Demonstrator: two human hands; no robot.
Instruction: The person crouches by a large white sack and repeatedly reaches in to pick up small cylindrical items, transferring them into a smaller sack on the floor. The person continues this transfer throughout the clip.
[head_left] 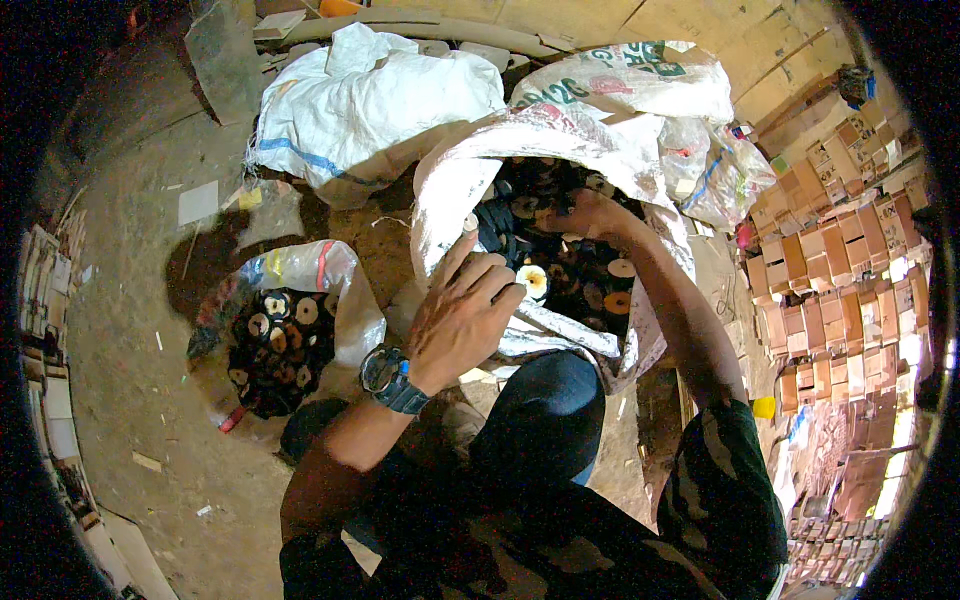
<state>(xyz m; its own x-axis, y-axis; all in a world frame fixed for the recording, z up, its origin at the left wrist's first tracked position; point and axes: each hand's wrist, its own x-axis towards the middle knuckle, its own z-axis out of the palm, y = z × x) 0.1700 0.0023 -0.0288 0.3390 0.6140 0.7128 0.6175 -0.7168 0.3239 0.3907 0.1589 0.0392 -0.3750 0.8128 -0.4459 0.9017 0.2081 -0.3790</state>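
A white woven sack [447,190] stands open before me, its rim rolled outward. Inside are several dark spool-like pieces [617,302] with pale round ends, some with a hole in the middle. My left hand [468,310], with a watch on its wrist, is at the sack's near left rim. Its index finger stretches along the inner wall while the other fingers curl over the edge; the thumb is hidden. My right hand [583,215] reaches into the sack from the right, among the dark pieces. Shadow hides its fingertips, so whether they hold anything does not show.
A smaller clear plastic bag [357,308] of similar dark pieces stands at the left. Two full white sacks [380,105] [640,78] lie behind the open one. Stacked brown blocks [840,250] line the right side. Scraps litter the floor [130,330]; my knee [550,410] is near the sack.
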